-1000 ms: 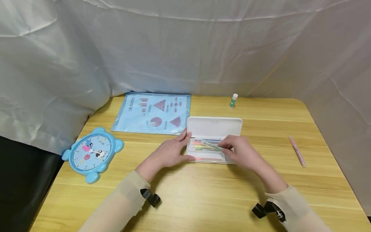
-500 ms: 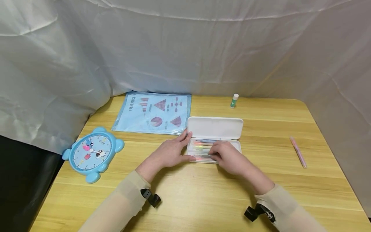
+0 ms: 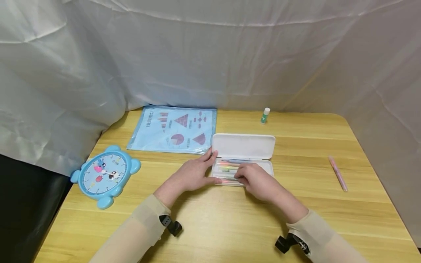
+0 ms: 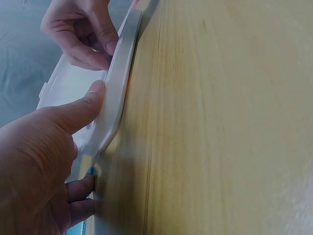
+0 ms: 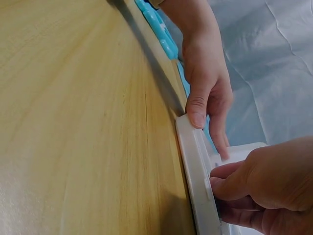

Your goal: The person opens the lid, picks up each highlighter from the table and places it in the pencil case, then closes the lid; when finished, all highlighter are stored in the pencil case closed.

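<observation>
A white pencil case [image 3: 244, 146] lies open on the table, its lid tilted up at the back. Several coloured pens [image 3: 227, 167] lie lengthwise in its tray. My left hand [image 3: 194, 173] holds the left end of the case, with the thumb on the near rim, as the left wrist view shows, and fingers at the back corner. Over the tray's middle, my right hand [image 3: 258, 181] has its fingertips down inside, pinching a slim pale pen [image 3: 227, 175] that lies low along the tray. Those fingers hide the pen's right part. In the right wrist view the case wall [image 5: 198, 171] covers it.
A pink pen [image 3: 337, 173] lies at the right. A green and white glue stick [image 3: 265, 115] stands at the back. Behind the left hand lies a blue printed folder [image 3: 171, 128]. A blue toy clock [image 3: 105, 173] lies at the far left. Grey cloth [image 3: 210, 54] hangs behind the table.
My right hand has moved left and down into the tray, bringing the pale pen from a tilt to lying along it. The left hand has stayed at the case's left end.
</observation>
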The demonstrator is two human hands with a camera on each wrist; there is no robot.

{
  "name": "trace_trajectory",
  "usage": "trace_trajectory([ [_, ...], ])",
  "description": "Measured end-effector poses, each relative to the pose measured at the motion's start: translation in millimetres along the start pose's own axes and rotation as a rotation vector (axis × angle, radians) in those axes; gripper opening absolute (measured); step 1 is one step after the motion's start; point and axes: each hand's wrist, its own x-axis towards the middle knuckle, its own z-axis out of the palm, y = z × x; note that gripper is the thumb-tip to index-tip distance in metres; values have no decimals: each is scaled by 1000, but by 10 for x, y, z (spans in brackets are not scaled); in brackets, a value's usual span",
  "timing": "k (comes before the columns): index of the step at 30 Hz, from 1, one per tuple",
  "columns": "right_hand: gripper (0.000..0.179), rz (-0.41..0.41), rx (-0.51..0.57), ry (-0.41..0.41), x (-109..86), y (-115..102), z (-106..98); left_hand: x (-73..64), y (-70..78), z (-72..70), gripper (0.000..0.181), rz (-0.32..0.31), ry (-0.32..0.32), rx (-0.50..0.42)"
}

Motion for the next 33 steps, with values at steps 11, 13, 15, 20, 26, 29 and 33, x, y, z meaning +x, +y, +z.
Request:
trace_trajectory([
  [11, 15, 13, 18, 29, -31, 36, -17, 12, -5, 5, 105, -2, -7, 6],
  [13, 13, 22, 22, 39, -38, 37, -57, 13, -5, 5, 105, 0, -5, 5],
  [15, 12, 31, 19, 55, -48, 50, -107, 13, -5, 4, 105, -3, -11, 7],
  [20, 16, 67, 52, 95, -102, 123, -268, 10, -5, -2, 105, 2, -16, 8],
  [26, 16, 115, 130, 159, -239, 249, -466, 9, -7, -9, 105, 13, -11, 9],
  [29, 16, 118, 144, 198, -327, 314, -555, 7, -7, -9, 105, 14, -11, 10],
  [33, 17, 106, 148, 248, -460, 405, -658, 6, -4, -6, 105, 15, -13, 12],
])
